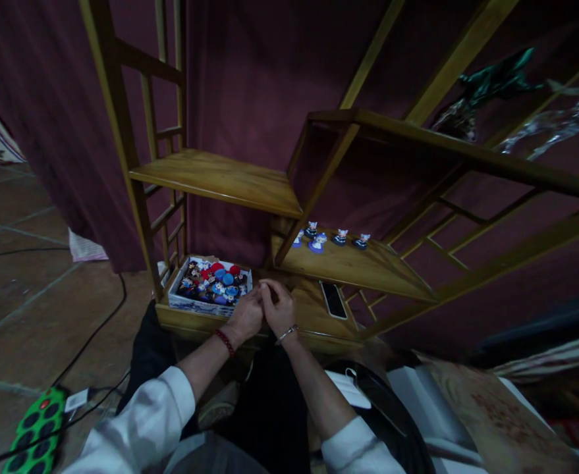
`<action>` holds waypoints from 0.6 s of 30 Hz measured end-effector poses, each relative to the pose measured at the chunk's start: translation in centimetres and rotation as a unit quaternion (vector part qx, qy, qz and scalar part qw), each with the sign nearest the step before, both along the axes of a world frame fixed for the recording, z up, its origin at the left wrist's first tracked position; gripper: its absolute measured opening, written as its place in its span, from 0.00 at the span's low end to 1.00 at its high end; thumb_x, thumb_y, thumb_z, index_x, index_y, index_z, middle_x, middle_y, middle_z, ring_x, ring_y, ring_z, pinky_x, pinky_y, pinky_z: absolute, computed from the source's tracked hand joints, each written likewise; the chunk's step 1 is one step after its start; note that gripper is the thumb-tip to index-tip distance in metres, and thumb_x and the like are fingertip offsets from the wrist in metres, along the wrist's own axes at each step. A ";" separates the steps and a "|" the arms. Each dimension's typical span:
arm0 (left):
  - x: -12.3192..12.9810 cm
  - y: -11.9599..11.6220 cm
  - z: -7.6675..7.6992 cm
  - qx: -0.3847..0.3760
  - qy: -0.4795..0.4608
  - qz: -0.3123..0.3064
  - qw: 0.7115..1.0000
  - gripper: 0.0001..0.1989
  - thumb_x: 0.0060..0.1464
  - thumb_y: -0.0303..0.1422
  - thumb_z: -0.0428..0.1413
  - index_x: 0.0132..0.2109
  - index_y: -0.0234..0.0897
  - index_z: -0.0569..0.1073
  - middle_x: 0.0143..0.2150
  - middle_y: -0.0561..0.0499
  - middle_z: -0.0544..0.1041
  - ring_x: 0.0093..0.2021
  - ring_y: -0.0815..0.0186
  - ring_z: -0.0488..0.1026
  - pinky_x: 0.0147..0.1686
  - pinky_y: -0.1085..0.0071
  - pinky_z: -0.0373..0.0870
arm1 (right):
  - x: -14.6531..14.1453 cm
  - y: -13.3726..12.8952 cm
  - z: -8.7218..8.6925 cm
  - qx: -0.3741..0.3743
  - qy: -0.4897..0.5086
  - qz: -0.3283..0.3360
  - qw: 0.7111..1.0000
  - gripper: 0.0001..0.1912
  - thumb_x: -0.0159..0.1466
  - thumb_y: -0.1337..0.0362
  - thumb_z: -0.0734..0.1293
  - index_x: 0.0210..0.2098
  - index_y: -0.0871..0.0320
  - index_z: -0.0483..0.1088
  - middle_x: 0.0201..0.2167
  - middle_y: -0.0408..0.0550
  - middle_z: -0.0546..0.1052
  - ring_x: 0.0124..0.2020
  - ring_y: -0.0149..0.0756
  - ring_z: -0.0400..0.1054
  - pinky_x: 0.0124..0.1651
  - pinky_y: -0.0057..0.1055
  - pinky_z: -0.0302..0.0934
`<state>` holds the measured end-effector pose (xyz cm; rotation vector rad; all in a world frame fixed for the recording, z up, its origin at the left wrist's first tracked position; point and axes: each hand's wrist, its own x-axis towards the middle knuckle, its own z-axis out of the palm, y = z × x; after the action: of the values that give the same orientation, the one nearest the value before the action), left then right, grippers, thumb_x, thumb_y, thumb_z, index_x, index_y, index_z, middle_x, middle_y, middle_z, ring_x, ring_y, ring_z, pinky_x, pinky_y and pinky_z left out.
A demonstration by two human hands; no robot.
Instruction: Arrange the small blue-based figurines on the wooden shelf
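Observation:
My left hand (247, 316) and my right hand (278, 308) meet above the front of the low wooden shelf (309, 316). Fingers of both are bent and pressed together. Whatever is between them, if anything, is hidden by the hands. Just left of my left hand sits an open box (197, 304), filled with small painted figurines (213, 280) in red, blue, black and white. Several similar figurines stand upright on the raised shelf (368, 266): one is a blue-and-white figurine (317, 243), and to its right is a dark-based figurine (340, 237).
A phone (334, 300) lies right of my hands on the low shelf. An upper shelf (220, 176) and slanting posts frame the space. A green power strip (35, 431) with cables is on the tiled floor. A white face mask (348, 388) lies on a black item at right.

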<state>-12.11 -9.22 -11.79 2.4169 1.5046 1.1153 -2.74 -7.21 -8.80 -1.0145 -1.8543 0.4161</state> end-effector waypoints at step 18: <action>-10.1 2.6 -5.8 -0.378 0.134 0.257 0.879 0.15 0.53 0.29 0.43 0.42 0.35 0.71 0.40 0.41 0.75 0.42 0.60 0.72 0.41 0.67 0.67 | -5.3 5.5 -8.3 -0.255 -0.292 0.021 0.921 0.15 0.58 0.70 0.58 0.42 0.55 0.69 0.42 0.44 0.74 0.42 0.30 0.68 0.46 0.24 0.59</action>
<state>-22.22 -6.59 -17.63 1.7017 2.2038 0.1121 -8.07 -1.76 -17.07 -1.5804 -2.3646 0.7035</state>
